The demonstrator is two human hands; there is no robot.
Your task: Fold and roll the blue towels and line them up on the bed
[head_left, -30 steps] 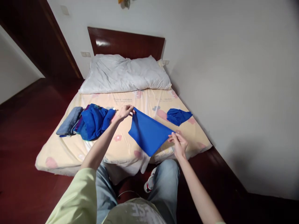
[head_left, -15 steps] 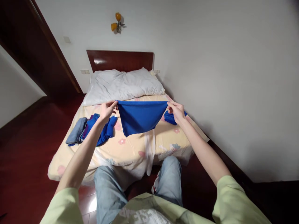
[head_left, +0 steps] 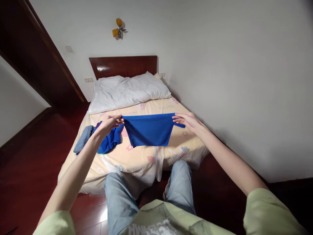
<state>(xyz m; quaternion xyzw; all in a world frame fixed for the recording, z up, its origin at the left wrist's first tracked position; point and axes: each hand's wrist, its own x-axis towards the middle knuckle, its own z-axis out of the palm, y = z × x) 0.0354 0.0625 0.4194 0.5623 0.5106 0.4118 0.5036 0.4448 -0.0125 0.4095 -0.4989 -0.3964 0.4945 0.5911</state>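
"Blue cloth [head_left: 149, 131] is seen at the frame's centre; how is it held?"

"By its upper corners, stretched between the left hand [head_left: 110, 124] and the right hand [head_left: 190, 122], one corner gripped in each."

"And the room?"

"Below the cloth, a cream floral-covered bed [head_left: 139, 162] is seen, clothes [head_left: 110, 142] laid at centre left. White bedding [head_left: 127, 93] is piled before a dark headboard [head_left: 127, 66], upper centre; lower left, red-brown floor [head_left: 29, 176] is shown."
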